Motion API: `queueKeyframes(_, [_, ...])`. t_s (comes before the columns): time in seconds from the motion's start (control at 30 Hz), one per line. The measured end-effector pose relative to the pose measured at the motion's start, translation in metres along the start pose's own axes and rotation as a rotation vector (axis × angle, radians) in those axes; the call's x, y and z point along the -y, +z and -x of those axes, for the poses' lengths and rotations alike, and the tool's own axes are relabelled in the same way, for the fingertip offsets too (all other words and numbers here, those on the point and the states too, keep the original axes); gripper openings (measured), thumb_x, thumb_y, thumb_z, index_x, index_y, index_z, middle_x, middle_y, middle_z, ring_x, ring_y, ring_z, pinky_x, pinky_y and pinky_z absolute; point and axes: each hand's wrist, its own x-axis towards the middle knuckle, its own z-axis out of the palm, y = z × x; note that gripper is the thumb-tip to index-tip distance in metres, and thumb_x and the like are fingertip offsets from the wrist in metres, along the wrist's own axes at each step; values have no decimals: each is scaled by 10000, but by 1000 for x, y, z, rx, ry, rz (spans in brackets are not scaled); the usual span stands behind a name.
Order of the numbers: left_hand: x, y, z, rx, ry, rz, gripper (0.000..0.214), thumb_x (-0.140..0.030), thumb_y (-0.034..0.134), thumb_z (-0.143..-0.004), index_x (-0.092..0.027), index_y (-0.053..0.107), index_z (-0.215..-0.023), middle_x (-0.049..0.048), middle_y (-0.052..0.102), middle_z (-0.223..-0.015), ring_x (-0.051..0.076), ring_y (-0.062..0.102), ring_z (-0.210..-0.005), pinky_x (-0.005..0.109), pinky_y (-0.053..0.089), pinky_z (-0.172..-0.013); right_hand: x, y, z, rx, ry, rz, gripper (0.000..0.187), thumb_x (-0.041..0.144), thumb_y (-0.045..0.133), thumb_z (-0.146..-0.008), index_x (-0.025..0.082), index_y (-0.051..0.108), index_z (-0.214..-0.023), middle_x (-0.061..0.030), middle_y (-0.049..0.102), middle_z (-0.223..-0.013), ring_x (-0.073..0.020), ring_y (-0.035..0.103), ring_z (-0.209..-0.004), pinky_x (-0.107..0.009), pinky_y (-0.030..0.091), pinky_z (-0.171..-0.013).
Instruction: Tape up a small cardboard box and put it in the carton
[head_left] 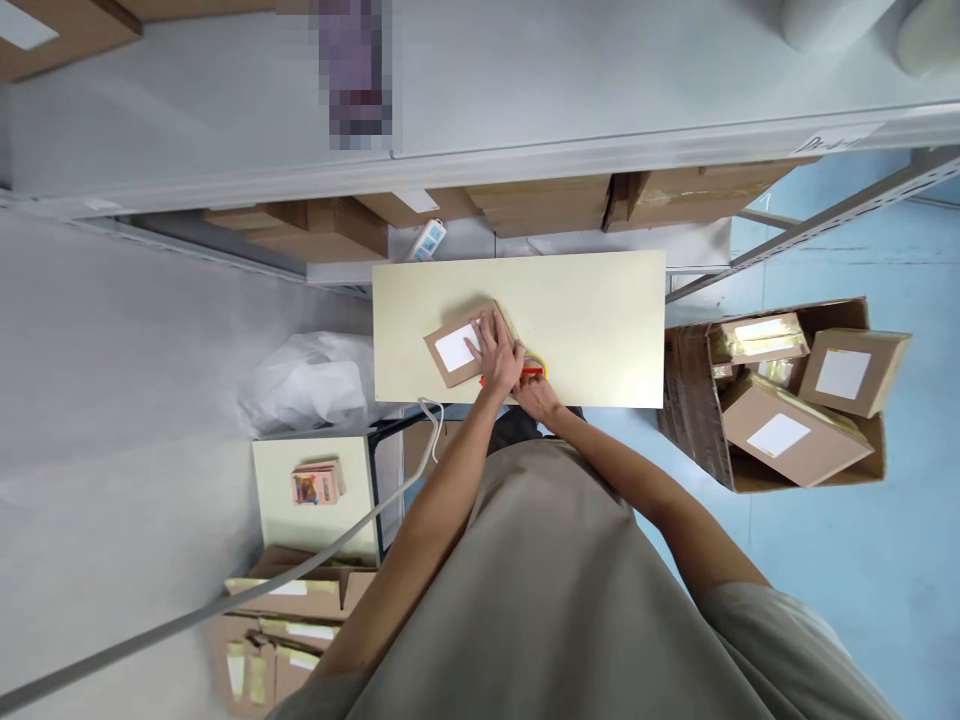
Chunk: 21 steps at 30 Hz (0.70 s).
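At the table's [600, 330] centre, the left hand [496, 352] presses flat and open on the small labelled box [457, 352]. At its four o'clock, the right hand [534, 393] grips a red-handled tool [531, 372]. Sealing or cutting seems underway; steady box pressure is needed.

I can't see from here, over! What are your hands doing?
Left hand flat on small cardboard box, pinning it to table. Right hand gripping red-and-yellow tool beside it. Nothing blocking.

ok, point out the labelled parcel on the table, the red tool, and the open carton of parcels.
labelled parcel [454, 350]: head view, on its white label.
red tool [533, 371]: head view, on its red handle.
open carton [694, 400]: head view, on its left wall.
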Motion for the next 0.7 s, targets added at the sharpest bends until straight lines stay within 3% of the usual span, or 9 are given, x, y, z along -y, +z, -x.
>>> queueKeyframes(0.07, [4, 1, 1, 33, 22, -8, 903, -357, 507, -1020, -234, 69, -1799, 109, 127, -1862, 363, -36, -1725, 668, 33, -1372, -18, 3, 14, 0, 35, 19, 398, 222, 449, -1116, -43, 578, -1383, -352, 743, -1207, -361, 743, -1111, -500, 551, -980])
queueKeyframes(0.23, [8, 1, 2, 32, 81, -41, 884, -299, 495, -1003, -194, 114, -1794, 132, 122, -1860, 349, -76, -1724, 667, -21, -1362, -96, 6, 69, 12, 123, 135, 426, 312, 404, -1161, -21, 509, -1407, -312, 749, -1161, -342, 768, -1053, -460, 520, -997])
queueKeyframes(0.33, [9, 1, 4, 36, 133, -48, 870, -287, 495, -991, -182, 160, -1786, 128, 110, -1863, 322, -79, -1726, 642, -53, -1360, -127, 2, 82, 15, 177, 164, 446, 355, 383, -1172, -12, 513, -1390, -299, 756, -1145, -347, 775, -1038, -440, 515, -974])
queueKeyframes(0.47, [13, -1, 10, 86, 207, -41, 885, -253, 497, -962, -181, 169, -1781, 117, 111, -1864, 293, -47, -1731, 590, -48, -1370, -129, -8, 57, 2, 208, 152, 476, 334, 351, -1173, -35, 466, -1452, -311, 758, -1154, -348, 775, -1046, -432, 514, -946])
queueKeyframes(0.7, [26, -8, 29, 130, 236, -72, 938, -232, 545, -937, -264, 149, -1787, 84, 223, -1840, 277, 56, -1729, 536, -43, -1380, -90, -17, 15, -7, 45, 150, 476, 265, 402, -1136, -55, 493, -1475, -342, 760, -1199, -380, 765, -1116, -520, 494, -1024])
